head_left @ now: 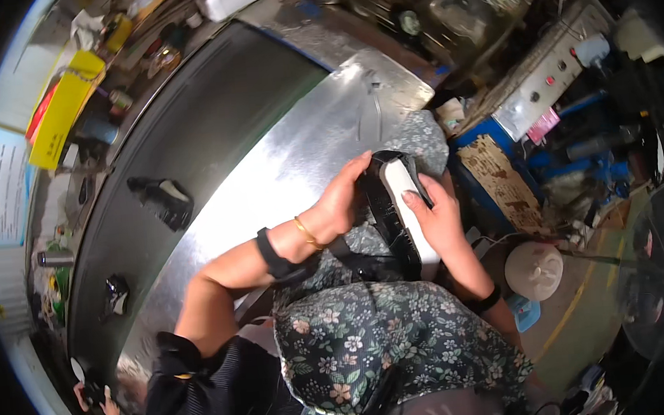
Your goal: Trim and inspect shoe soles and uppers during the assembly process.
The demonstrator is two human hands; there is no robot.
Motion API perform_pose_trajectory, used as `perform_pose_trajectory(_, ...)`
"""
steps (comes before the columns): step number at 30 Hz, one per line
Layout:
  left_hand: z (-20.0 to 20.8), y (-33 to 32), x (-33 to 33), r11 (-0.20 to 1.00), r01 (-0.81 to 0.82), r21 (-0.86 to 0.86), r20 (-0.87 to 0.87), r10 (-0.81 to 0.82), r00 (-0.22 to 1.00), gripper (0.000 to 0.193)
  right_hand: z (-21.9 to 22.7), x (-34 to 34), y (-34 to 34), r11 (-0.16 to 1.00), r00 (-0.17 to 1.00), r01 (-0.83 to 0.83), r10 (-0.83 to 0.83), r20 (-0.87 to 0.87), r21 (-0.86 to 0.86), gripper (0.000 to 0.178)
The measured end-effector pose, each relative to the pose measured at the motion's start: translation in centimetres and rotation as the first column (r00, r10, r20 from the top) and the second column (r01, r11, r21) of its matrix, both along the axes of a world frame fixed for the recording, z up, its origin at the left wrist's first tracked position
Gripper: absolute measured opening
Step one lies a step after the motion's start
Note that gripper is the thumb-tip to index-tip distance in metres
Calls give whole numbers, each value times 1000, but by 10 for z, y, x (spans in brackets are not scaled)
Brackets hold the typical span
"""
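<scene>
In front of my lap I hold a black shoe [385,213] with a long, smooth white piece [406,202] along its upward-facing side. My left hand [338,203] grips its left edge near the far end, with the fingers partly hidden behind it. My right hand [438,213] is closed round the right edge, its thumb lying on the white piece. The near end of the shoe rests close to my flowered apron [358,346]. Beyond it, a thin metal tool [371,115] lies on the shiny metal tabletop [266,158].
Left of the tabletop runs a dark conveyor belt [214,100], carrying a black shoe [161,201] and another black item [114,295]. A control panel [544,74] stands at the far right. A white round container [534,269] sits at my right. Another person's hands [98,405] show at lower left.
</scene>
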State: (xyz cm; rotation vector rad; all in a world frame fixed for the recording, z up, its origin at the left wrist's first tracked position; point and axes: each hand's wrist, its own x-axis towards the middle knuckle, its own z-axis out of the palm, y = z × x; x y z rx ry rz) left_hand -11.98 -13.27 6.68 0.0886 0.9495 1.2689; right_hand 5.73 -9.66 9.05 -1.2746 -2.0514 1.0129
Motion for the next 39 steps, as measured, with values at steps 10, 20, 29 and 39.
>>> perform_pose_trajectory(10, 71, 79, 69, 961, 247, 123, 14, -250, 968, 35, 103, 52, 56, 717, 922, -385, 279, 267, 581, 40)
perform_pose_trajectory(20, 18, 74, 65, 963, 268, -39, -283, -268, 921, 32, 56, 42, 59, 976, 971, -208, 198, 131, 62, 30)
perform_pose_trajectory(29, -7, 57, 34, 841, 469, 272, -941, 131, 311, 52, -56, 63, -1, 766, 903, 43, -304, -303, -642, 28)
perform_pose_trajectory(39, -33, 53, 30, 881, 338, 332, -678, -26, 735, 46, -77, 54, 11, 526, 722, -361, -365, -587, -770, 68)
